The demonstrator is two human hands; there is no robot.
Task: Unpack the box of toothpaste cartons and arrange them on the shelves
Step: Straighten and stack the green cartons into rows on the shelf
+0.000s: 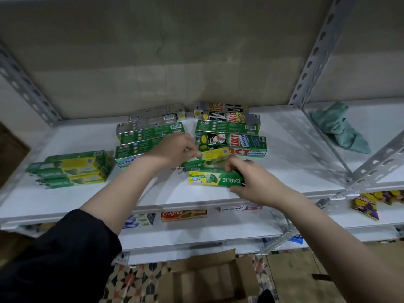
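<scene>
The left hand (175,147) has its fingers curled and pinching the yellow end of a green Darlie carton (209,157) that is lifted at a tilt just above the shelf. The right hand (249,180) curls round the right end of a second Darlie carton (215,179), thumb under its near edge and fingers over the top; this carton lies flat on the white shelf (295,167), near its front edge, with its print upside down to the viewer. The two cartons are just beside each other, the lifted one on the far side.

To the far left of the hands, a stack of green Zact cartons (142,138) sits with their backs up, and on the far right another Zact stack (231,136) shows "Whitening" faces, with black-and-yellow Zact cartons (227,115) behind. Well to the left, a low pile of green and yellow cartons (72,169) lies on the same shelf.

On the shelf below, a Colgate carton (183,215), a Pepsodent carton (238,208) and a blue and white carton (140,219) peek out. Near the bottom, an opened cardboard box (214,278) stands on a patterned tile floor (135,283); what it holds cannot be told.

In the bay to the right, past a slotted grey metal upright (314,53), a crumpled teal cloth (338,130) lies on the shelf, and yellow and purple packets (367,206) lie lower down. A plain pale wall (175,51) backs the shelving.
</scene>
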